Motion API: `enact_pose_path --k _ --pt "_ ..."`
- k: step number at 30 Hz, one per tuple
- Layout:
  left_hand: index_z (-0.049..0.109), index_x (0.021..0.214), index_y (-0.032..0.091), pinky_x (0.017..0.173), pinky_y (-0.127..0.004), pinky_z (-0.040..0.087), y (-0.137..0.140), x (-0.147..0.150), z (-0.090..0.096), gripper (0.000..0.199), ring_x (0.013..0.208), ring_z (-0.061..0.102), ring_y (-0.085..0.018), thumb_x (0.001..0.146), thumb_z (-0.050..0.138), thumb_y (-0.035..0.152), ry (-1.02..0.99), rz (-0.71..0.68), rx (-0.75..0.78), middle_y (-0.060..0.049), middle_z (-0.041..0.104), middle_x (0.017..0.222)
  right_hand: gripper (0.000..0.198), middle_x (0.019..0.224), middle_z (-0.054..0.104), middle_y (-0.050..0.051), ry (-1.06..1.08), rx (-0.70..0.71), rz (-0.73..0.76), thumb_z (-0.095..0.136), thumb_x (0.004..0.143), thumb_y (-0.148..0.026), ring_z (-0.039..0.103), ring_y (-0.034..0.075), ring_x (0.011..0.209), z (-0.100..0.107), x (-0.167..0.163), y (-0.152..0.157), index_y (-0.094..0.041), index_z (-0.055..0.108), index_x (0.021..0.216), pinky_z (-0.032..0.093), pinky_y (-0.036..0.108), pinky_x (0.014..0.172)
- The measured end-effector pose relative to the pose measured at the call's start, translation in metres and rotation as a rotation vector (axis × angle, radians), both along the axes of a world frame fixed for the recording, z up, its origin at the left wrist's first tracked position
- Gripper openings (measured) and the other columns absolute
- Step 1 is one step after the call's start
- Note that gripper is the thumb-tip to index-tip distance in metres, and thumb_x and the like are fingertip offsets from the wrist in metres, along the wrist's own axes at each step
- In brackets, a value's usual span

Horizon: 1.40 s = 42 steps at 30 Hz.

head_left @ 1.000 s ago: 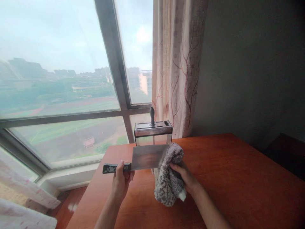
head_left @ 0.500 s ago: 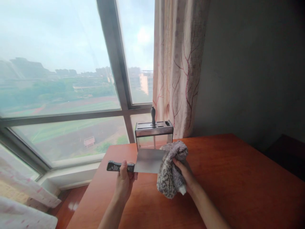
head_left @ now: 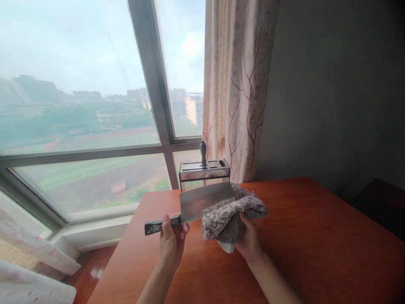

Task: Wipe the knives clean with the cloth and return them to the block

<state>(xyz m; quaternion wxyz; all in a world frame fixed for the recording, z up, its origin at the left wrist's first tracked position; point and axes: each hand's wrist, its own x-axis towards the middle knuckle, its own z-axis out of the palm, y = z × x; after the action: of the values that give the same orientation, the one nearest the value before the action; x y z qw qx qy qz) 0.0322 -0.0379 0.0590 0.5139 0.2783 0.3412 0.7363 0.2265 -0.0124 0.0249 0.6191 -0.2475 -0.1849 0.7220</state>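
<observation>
My left hand (head_left: 171,237) is closed round the dark handle of a cleaver (head_left: 202,202), thumb on top. The wide steel blade points right and tilts slightly upward above the table. My right hand (head_left: 249,238) grips a bunched grey and white patterned towel (head_left: 221,219), which lies against the blade's lower edge and far end. Part of the blade's tip and most of my right fingers are hidden by the towel. Just behind the blade stands a metal-framed knife block (head_left: 205,171) with a dark-handled tool (head_left: 203,153) upright in its top.
The reddish-brown wooden table (head_left: 303,219) reaches to the right and toward me. A large window (head_left: 82,109) fills the left, with a patterned curtain (head_left: 240,84) beside it. A grey wall (head_left: 329,84) stands behind the table on the right.
The cleaver's blade has tipped upward at its far end. The towel has turned and now lies lower along the blade, and my right hand has moved slightly down with it.
</observation>
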Motion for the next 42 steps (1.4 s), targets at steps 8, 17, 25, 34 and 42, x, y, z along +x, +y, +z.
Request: enact_pose_path --k 8,17,25,34,42 --pt "0.061 0.080 0.019 0.047 -0.024 0.031 -0.007 0.022 -0.014 0.044 0.045 0.044 -0.013 0.075 0.056 0.063 0.247 -0.122 -0.086 0.003 0.052 0.048 0.033 0.102 0.072 0.000 0.052 0.008 0.066 0.074 0.068 -0.045 0.060 0.025 0.109 0.001 -0.007 -0.004 -0.026 0.069 0.094 0.046 0.042 0.096" --pt "0.064 0.078 0.015 0.051 -0.026 0.030 -0.013 0.017 -0.012 0.043 0.053 0.044 -0.013 0.080 0.054 0.057 0.307 -0.372 -0.004 -0.003 0.059 0.060 0.035 0.099 0.074 0.001 0.069 -0.045 0.008 0.070 0.072 -0.045 0.066 0.026 0.100 0.010 0.011 0.013 -0.026 0.069 0.101 0.052 0.042 0.089" --pt "0.065 0.075 0.013 0.054 -0.027 0.033 -0.004 0.008 -0.021 0.056 0.054 0.048 -0.014 0.085 0.041 0.062 0.367 -0.413 -0.039 -0.006 0.061 0.061 0.031 0.106 0.072 -0.003 0.253 -0.018 -0.072 0.065 0.078 -0.040 0.066 0.022 0.100 0.022 0.034 0.015 -0.031 0.066 0.107 0.048 0.042 0.095" --pt "0.065 0.070 0.013 0.052 -0.028 0.035 -0.008 0.033 -0.037 0.066 0.055 0.052 -0.016 0.083 0.031 0.069 0.566 -0.418 -0.043 -0.009 0.064 0.065 0.026 0.097 0.075 -0.003 0.255 -0.023 -0.014 0.067 0.077 -0.043 0.068 0.020 0.093 0.022 0.019 0.008 -0.029 0.069 0.099 0.048 0.039 0.094" --pt "0.058 0.059 0.019 0.060 -0.030 0.040 -0.016 0.030 -0.048 0.051 0.058 0.048 -0.018 0.080 0.047 0.064 0.660 -0.226 -0.161 -0.002 0.056 0.055 0.030 0.099 0.074 0.001 0.169 -0.026 0.150 0.077 0.068 -0.039 0.064 0.025 0.103 0.005 -0.016 -0.010 -0.024 0.070 0.092 0.050 0.040 0.090"
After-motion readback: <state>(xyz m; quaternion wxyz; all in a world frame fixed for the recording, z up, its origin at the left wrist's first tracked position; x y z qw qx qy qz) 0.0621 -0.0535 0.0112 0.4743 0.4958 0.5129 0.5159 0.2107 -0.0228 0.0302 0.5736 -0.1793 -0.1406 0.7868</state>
